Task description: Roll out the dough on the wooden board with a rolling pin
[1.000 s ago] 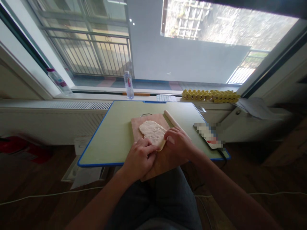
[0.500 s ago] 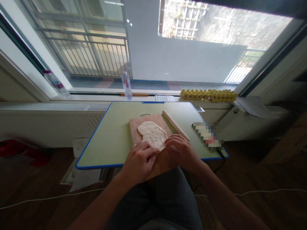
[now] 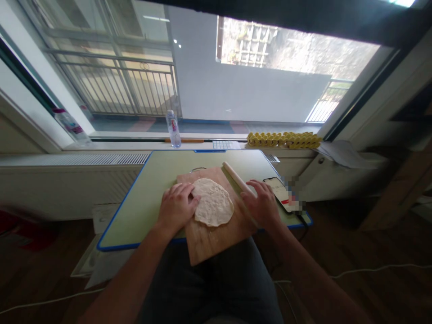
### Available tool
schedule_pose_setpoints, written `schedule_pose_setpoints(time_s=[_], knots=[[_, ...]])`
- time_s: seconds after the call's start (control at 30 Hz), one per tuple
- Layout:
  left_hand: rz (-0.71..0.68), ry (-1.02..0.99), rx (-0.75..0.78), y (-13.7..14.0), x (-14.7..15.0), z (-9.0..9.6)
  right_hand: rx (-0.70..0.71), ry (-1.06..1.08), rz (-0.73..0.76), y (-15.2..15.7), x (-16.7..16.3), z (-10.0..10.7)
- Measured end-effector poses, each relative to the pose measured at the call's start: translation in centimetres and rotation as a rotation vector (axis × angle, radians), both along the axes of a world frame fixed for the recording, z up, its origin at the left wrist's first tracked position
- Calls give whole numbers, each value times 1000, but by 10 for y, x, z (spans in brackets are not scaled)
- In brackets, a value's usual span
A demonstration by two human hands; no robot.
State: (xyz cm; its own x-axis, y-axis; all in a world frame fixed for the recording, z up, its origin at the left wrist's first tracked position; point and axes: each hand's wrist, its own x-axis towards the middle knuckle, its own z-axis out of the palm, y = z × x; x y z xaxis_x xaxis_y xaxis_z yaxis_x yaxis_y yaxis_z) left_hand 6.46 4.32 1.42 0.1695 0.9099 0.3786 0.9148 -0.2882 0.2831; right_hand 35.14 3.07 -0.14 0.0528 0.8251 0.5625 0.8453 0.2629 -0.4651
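Note:
A flat, roundish sheet of dough [image 3: 213,203] lies on a wooden board [image 3: 216,240], which is set at an angle. My left hand [image 3: 178,204] rests over the board's left side, fingers laid out forward and thumb apart at the dough's left edge. To the right of the dough is a pale rolling pin [image 3: 234,174], slanting from far left to near right. My right hand [image 3: 261,202] has its fingers around the pin's near end, hiding that end.
The board sits on a small green table [image 3: 141,211] with a blue rim. A phone [image 3: 278,193] with a cable lies at its right edge. Along the windowsill stand a water bottle [image 3: 173,129] and yellow egg trays [image 3: 283,140]; another bottle [image 3: 72,127] leans left.
Both hands have left the dough's near edge. My left hand moved to its left side, and my right hand moved right onto the rolling pin. The dough now looks rounder and lies flat.

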Motion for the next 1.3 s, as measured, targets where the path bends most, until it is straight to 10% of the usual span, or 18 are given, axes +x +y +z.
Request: schedule_pose_setpoints(time_s=[0.5,0.9,1.3], knots=[[-173,-122,-12,50,-19,-10,-329,-117,-34,59,-23,5],[-142,-78,-70,71,-26,5,-439,234,240,134,-59,31],[-384,-434,-352,130,-38,2,-361,490,360,138,-44,16]])
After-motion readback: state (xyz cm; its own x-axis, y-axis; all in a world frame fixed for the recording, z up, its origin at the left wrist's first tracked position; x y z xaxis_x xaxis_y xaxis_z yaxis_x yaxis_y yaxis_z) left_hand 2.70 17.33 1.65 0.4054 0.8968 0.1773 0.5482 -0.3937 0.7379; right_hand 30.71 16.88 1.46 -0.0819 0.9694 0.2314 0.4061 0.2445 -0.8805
